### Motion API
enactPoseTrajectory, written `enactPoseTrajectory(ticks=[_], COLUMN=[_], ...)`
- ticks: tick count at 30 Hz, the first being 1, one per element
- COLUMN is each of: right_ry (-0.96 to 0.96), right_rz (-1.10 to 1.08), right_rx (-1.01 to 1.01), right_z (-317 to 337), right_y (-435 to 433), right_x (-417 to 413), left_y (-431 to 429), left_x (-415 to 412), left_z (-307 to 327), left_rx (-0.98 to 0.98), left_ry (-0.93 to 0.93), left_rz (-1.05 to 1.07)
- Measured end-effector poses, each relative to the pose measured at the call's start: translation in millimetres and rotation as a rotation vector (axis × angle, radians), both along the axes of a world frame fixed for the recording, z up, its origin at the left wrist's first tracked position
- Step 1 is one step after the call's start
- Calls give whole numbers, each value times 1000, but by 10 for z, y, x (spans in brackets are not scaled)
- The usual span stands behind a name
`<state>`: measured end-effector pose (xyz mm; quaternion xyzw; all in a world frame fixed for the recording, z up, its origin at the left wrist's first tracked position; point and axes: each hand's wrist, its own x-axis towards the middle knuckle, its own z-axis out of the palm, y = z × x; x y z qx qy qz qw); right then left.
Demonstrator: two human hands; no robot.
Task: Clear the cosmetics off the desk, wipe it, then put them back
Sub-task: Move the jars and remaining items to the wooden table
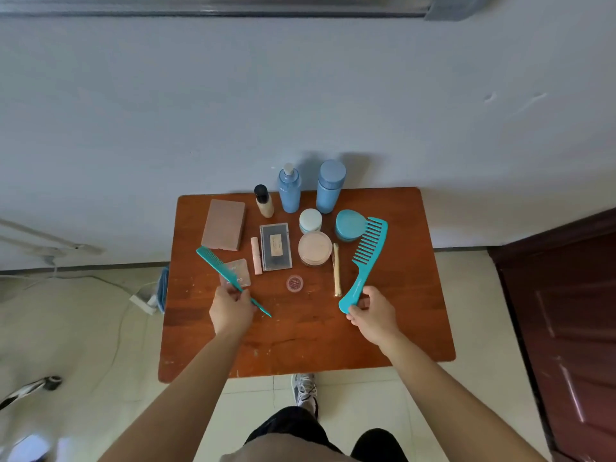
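Near edge of desk [300, 348] is bare wood. Left hand [230, 311] pinches the tail comb [216, 264] mid-shaft at near left, teeth pointing far-left over the clear compact [240, 271]. Right hand [373, 315] curls round the handle of the wide comb [360, 283] at near right, head reaching the teal case [346, 225]. Can't tell if either comb is clear of the surface. Both look like light, stiff plastic; the handle grip is fine, and the thin tail will likely twist, so hold nearer the teeth. Mid-desk: red pot [294, 283] and gold tube [336, 270] are small and probably prone to rolling, so pinch from above. Pink stick [256, 255], grey case [275, 246] and palette [224, 229] lie flat: take by the edges. Powder jar [314, 248] and white jar [310, 220]: grip round the lid. Far row, upright: foundation bottle [264, 201], pump bottle [289, 191], blue bottle [330, 191]. Likely heavier and tippy, possibly glass; grasp the body, not the cap.
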<state>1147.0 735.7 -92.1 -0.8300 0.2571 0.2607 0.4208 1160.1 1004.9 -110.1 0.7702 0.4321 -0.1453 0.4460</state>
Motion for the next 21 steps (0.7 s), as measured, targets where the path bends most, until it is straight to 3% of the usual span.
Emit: enactPoseTrajectory(ticks=[5, 11, 17, 21], right_ry=[42, 44, 24, 28], right_rz=[-89, -26, 3, 8], right_rx=[39, -27, -64, -84], right_z=[-62, -79, -107, -114], right_y=[51, 43, 8, -12], right_x=[73, 90, 37, -17], left_y=[55, -2, -78, -159], left_x=[10, -49, -83, -108], left_z=[-56, -93, -129, -57], left_rx=[-74, -69, -60, 22], left_ry=[-16, 57, 183, 224], left_rz=[188, 328, 196, -3])
